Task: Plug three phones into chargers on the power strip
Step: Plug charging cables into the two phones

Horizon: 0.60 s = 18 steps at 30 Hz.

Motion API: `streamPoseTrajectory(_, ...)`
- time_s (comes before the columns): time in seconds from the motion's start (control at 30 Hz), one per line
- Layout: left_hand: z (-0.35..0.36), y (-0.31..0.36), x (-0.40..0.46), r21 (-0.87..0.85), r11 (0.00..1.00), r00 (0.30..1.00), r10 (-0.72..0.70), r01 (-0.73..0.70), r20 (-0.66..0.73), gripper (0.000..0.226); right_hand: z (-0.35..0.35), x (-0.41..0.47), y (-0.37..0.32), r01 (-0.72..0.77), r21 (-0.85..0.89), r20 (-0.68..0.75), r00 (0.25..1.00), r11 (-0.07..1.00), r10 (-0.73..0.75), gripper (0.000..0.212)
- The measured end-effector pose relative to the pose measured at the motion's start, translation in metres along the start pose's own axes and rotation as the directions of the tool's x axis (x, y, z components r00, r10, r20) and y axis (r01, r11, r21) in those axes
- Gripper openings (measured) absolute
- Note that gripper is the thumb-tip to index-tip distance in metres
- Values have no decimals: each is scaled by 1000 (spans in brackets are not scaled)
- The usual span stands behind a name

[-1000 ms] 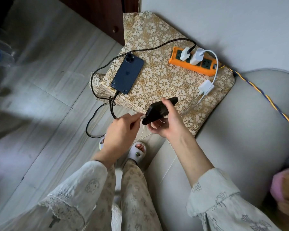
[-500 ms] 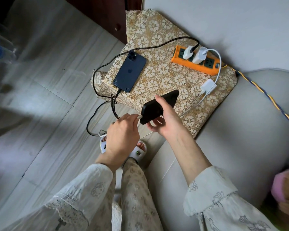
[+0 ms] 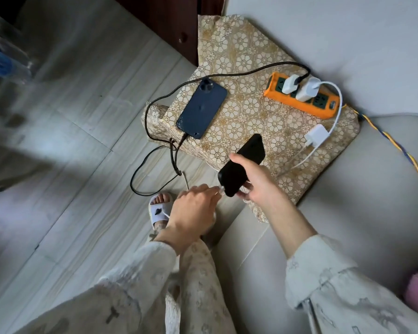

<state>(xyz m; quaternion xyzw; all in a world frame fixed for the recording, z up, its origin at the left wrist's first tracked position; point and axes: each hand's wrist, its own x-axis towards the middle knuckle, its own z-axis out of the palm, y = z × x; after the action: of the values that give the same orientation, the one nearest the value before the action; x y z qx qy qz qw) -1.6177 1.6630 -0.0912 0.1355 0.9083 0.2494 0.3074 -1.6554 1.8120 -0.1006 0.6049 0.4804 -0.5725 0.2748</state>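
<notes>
My right hand grips a black phone, tilted, above the front edge of the patterned table. My left hand pinches the white cable plug right at the phone's lower end. A blue phone lies face down on the table with a dark braided cable plugged into it. The orange power strip at the back holds two white chargers. A third white charger lies loose on the cloth, not in the strip.
A grey sofa runs along the right, against the table. A blue-and-yellow cord leaves the strip over the sofa. Dark cable loops hang to the pale wood floor. A dark cabinet stands behind. My slippered foot is below my left hand.
The black phone has been raised and tilted more upright in my right hand. My left hand has stayed at the phone's lower end with the white plug. The view has shifted slightly.
</notes>
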Motion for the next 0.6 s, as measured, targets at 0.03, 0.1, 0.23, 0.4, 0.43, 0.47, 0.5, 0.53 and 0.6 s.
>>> streamPoseTrajectory(0.03, 0, -9, 7, 14, 1000, 998, -28, 27, 63, 34, 2, 5, -5, 27, -22, -45, 999, 999, -28, 65)
streamPoseTrajectory(0.1, -2, -28, 19, 9, 995, 989, -103, 103, 108, 38, 8, 19, -14, 86, -82, -155, 983, 993, -98, 76)
streamPoseTrajectory(0.23, -15, -64, 39, 134, 985, 991, -120, 113, 52, 50, 29, 44, -35, 149, -330, -281, 927, 932, -248, 90)
streamPoseTrajectory(0.4, -31, -93, 76, 410, 911, 994, 1, -48, 114, 71, 57, 62, -48, 150, -559, -338, 857, 816, -389, 101)
streamPoseTrajectory(0.43, -34, -94, 84, 437, 896, 992, 20, -72, 123, 72, 61, 64, -48, 135, -590, -350, 846, 796, -402, 104)
streamPoseTrajectory(0.47, -36, -94, 91, 453, 887, 991, 35, -91, 131, 72, 63, 64, -47, 121, -619, -356, 838, 776, -414, 106)
streamPoseTrajectory(0.5, -37, -94, 97, 466, 878, 989, 46, -107, 140, 71, 66, 65, -46, 114, -648, -353, 831, 753, -429, 107)
streamPoseTrajectory(0.53, -38, -93, 103, 482, 868, 986, 52, -122, 156, 71, 67, 65, -44, 113, -673, -347, 825, 731, -447, 107)
streamPoseTrajectory(0.6, -40, -92, 111, 514, 845, 978, 44, -146, 205, 69, 70, 66, -43, 110, -696, -348, 813, 709, -467, 106)
